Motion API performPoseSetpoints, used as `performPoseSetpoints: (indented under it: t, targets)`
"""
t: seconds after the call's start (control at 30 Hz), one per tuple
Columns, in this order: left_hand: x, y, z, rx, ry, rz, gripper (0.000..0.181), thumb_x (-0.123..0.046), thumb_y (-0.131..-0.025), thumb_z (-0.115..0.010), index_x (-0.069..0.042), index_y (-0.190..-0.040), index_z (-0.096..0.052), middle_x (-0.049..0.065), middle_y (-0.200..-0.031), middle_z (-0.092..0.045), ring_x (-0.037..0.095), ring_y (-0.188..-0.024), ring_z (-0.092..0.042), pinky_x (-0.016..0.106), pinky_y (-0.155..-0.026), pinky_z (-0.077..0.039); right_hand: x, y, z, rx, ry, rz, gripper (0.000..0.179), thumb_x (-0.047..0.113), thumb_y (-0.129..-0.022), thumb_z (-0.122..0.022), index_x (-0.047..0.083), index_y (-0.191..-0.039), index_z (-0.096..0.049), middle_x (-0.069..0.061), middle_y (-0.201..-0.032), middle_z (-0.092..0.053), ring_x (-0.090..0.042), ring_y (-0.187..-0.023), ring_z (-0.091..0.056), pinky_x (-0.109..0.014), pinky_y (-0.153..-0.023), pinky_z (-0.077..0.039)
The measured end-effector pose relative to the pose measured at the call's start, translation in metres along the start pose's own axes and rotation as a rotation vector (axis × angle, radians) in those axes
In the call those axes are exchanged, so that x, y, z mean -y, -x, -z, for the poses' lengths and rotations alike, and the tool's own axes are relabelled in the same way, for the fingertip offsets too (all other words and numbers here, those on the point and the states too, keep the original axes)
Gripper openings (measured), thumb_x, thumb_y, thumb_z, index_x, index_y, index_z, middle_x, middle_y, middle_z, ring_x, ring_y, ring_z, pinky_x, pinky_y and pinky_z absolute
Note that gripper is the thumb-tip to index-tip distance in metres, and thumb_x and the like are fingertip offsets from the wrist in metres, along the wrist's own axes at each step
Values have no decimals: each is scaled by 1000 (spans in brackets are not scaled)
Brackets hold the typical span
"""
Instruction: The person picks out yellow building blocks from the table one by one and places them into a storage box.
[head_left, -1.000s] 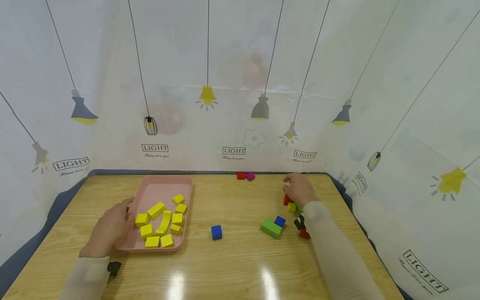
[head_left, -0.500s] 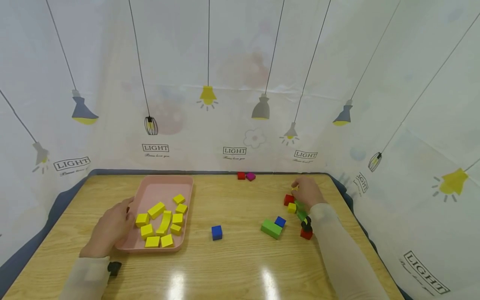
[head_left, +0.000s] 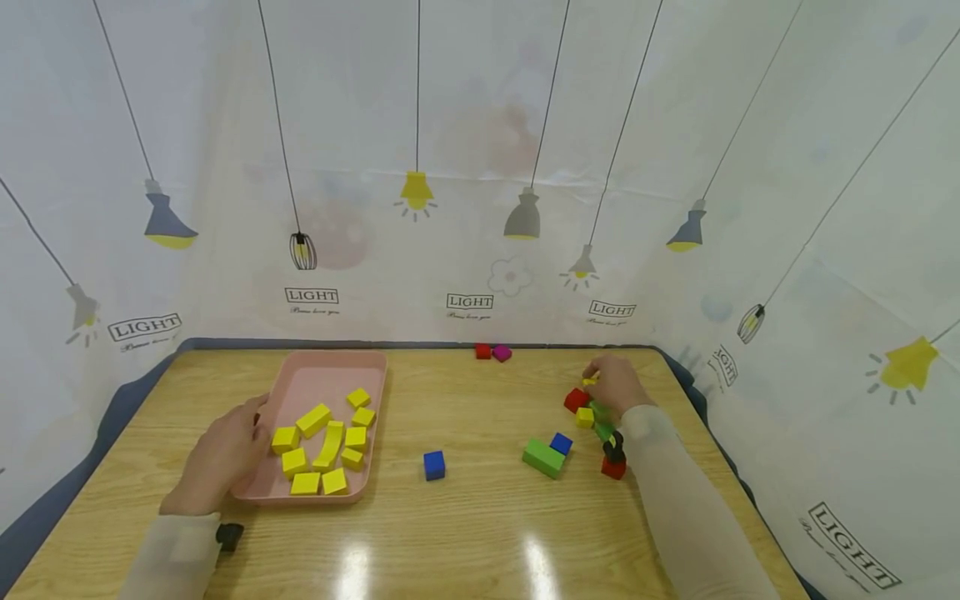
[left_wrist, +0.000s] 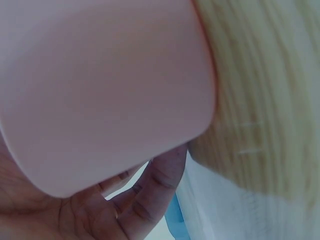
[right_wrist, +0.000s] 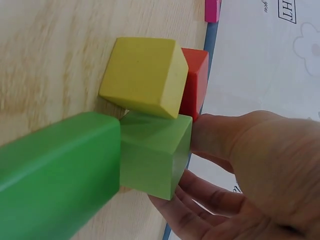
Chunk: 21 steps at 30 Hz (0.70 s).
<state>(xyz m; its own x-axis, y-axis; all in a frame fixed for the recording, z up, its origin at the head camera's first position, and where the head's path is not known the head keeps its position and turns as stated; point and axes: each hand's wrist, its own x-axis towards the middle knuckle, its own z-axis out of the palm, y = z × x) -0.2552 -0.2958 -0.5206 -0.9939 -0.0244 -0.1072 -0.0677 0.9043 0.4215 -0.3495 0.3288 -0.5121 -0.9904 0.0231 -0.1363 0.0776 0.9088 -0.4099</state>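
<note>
My left hand (head_left: 225, 454) holds the left side of the pink tray (head_left: 337, 373), fingers bent at its edge. In the left wrist view the tray's wall (left_wrist: 115, 100) fills much of the picture. Several yellow blocks (head_left: 312, 421) lie inside the tray. At the right back of the table, my right hand (head_left: 618, 385) pinches a yellow block (head_left: 590, 382), mostly hidden by the fingers. Close to these fingers sit a red block (head_left: 576, 401), another yellow block (right_wrist: 142, 75) and a light green block (right_wrist: 152, 152). A longer green block (right_wrist: 65, 175) adjoins them.
A blue cube (head_left: 434, 466) stands mid-table. Right of it, a green block (head_left: 543, 458) lies against a blue block (head_left: 561, 444). Another red block (head_left: 613, 467) is under the right wrist. Red (head_left: 483, 352) and magenta (head_left: 502, 353) blocks sit at the back edge, before the printed curtain (head_left: 405, 275).
My right hand has moved right and down to the yellow block and now pinches it. The red block beside it has shifted and turned slightly. The left hand and tray have stayed put.
</note>
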Motion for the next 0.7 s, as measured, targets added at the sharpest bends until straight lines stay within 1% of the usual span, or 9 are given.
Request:
performPoseSetpoints:
  t: [0.1,0.27,0.33,0.47,0.7]
  targets:
    - [0,0,0,-4,-3,-2,67,-17,-118,-58,10,-175,-36,43,-163,-56,58,-138,-64,78,-121,-54,0,0,0,-2,-3,-4,30,7,-106,-81,-1,-134,-82,-28,-151,-74,-49,-138,-68,-64,-123,-60]
    - [0,1,0,-13,-6,-6,66,-16,-118,-57,10,-175,-37,43,-159,-59,51,-125,-67,75,-117,-59,2,0,-1,-11,2,5,28,5,-105,-81,-2,-133,-82,-28,-149,-76,-49,-137,-69,-64,-122,-61]
    - [1,1,0,-12,-3,-5,66,-16,-118,-58,10,-175,-37,43,-159,-59,49,-122,-67,75,-116,-60,3,0,-1,-14,2,7,29,4,-105,-81,-2,-133,-82,-28,-147,-76,-48,-136,-70,-64,-121,-61]
    - [1,0,0,-8,-1,-2,67,-17,-118,-58,10,-175,-36,43,-159,-59,50,-124,-68,75,-116,-59,4,0,-1,-21,6,15,29,5,-105,-81,-3,-133,-82,-28,-147,-76,-47,-134,-71,-63,-119,-63]
    - [0,0,0,-3,-3,4,67,-17,-119,-58,10,-176,-36,43,-161,-57,53,-130,-67,77,-119,-57,10,0,-2,-30,-18,9,32,7,-107,-80,-1,-137,-80,-27,-148,-75,-43,-129,-72,-60,-117,-64]
